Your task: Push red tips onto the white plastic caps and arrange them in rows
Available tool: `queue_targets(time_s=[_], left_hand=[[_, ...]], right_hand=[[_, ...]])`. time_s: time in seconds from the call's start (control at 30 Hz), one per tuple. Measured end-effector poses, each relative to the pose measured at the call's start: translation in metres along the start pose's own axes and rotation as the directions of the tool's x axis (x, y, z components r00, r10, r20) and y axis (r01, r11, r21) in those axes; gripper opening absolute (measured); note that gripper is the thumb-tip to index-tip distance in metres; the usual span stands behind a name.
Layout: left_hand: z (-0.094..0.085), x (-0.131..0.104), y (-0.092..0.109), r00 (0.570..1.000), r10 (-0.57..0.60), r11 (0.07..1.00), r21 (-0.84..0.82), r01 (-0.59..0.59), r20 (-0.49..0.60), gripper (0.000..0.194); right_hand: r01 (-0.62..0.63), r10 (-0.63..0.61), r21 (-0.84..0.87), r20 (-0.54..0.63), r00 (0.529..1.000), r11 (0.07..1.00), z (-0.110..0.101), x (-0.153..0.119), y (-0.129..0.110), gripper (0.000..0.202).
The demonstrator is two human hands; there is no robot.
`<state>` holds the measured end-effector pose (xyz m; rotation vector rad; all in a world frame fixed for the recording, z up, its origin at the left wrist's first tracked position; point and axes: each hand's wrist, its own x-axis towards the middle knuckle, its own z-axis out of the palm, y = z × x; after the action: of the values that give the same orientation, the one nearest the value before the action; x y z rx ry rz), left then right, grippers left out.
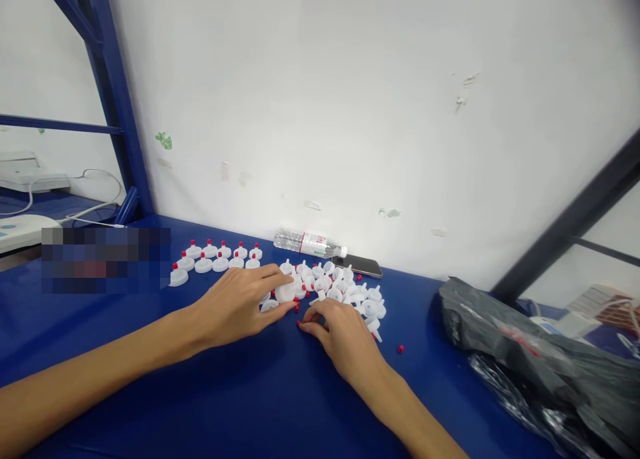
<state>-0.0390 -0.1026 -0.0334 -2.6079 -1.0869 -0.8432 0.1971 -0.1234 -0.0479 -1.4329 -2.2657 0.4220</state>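
My left hand [250, 299] has its thumb and fingers around a white nozzle cap [285, 292] at the near left of a loose pile. A small red tip cap [299, 324] is pinched between the thumb and finger of my right hand [333, 329], low over the blue table. The pile of white nozzle caps [345, 286] lies just beyond my right hand, some tipped over, with several red tips among them. To the left, white caps fitted with red tips [220, 262] stand upright in rows.
Behind the pile, a clear water bottle [313, 244] lies against the wall beside a dark phone [360, 266]. One loose red tip [401, 348] lies right of the pile. A grey plastic bag [525, 352] covers the right side of the blue table [225, 406]. A blue frame post [117, 92] rises at left.
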Motion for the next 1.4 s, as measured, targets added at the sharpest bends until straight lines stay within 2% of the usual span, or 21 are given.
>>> queue_targets(time_s=[0.37, 0.53, 0.7, 0.9, 1.03, 1.1, 1.4], left_hand=[[0.002, 0.000, 0.003, 1.000, -0.010, 1.000, 0.025, 0.009, 0.023, 0.028], [0.004, -0.001, 0.002, 0.999, -0.014, 1.000, 0.019, 0.013, 0.045, 0.028], [0.004, -0.002, 0.003, 1.000, 0.000, 1.000, 0.007, -0.001, 0.029, 0.027], [0.003, -0.002, 0.007, 0.999, 0.017, 1.000, 0.004, -0.017, 0.046, 0.027], [0.005, -0.002, 0.006, 0.999, 0.009, 1.000, 0.009, -0.009, 0.031, 0.028], [0.005, -0.002, 0.006, 0.999, -0.001, 1.000, 0.014, 0.000, 0.042, 0.029], [0.004, -0.004, 0.006, 0.997, -0.013, 1.000, 0.002, 0.013, 0.082, 0.031]], right_hand=[[-0.039, 0.040, -0.024, 0.050, 0.998, 0.999, -0.011, -0.002, 0.000, 0.021], [-0.077, 0.073, 0.054, 0.074, 0.995, 0.996, -0.020, -0.003, -0.001, 0.021], [-0.109, 0.110, 0.142, 0.003, 0.994, 0.984, -0.027, -0.003, -0.001, 0.021], [-0.060, 0.059, 0.083, 0.019, 0.998, 0.995, -0.025, -0.004, 0.001, 0.030], [-0.095, 0.095, 0.088, 0.005, 0.995, 0.992, -0.032, -0.003, 0.000, 0.019], [-0.132, 0.128, 0.124, 0.036, 0.991, 0.983, -0.035, -0.003, -0.001, 0.011], [-0.145, 0.136, 0.065, 0.124, 0.983, 0.987, -0.012, 0.000, 0.002, 0.007]])
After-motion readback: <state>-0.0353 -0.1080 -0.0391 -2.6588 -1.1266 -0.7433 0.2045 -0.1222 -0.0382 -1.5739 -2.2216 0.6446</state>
